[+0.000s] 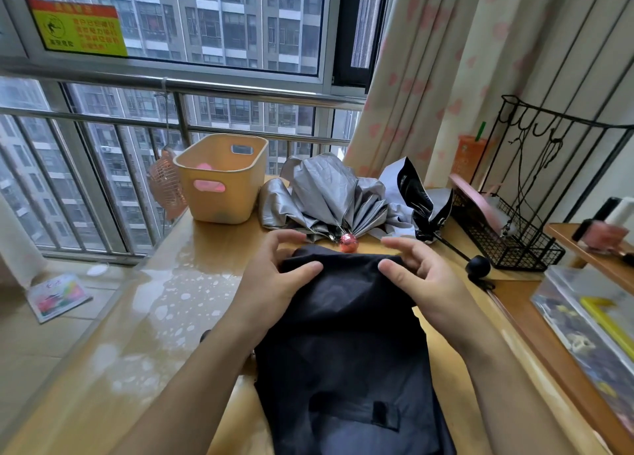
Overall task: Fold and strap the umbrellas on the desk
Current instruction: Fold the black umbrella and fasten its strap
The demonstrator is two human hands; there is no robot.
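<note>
A black umbrella (346,351) lies loosely gathered along the desk (144,334), its strap (384,415) with a velcro patch near the bottom. My left hand (274,276) and my right hand (418,276) pinch its far fabric edge, thumbs on top and fingers curled behind. Beyond them a silver umbrella (326,194) with a pink knob (349,242) sprawls unfolded. To its right lies a white-and-black umbrella (411,194) with a black round handle (478,266).
A yellow plastic basket (223,177) stands at the desk's far left, with a small pink fan (166,183) behind it. A black wire rack (514,221) is at the right, with a clear box (590,321) and bottles (603,228). A window railing (171,87) runs behind.
</note>
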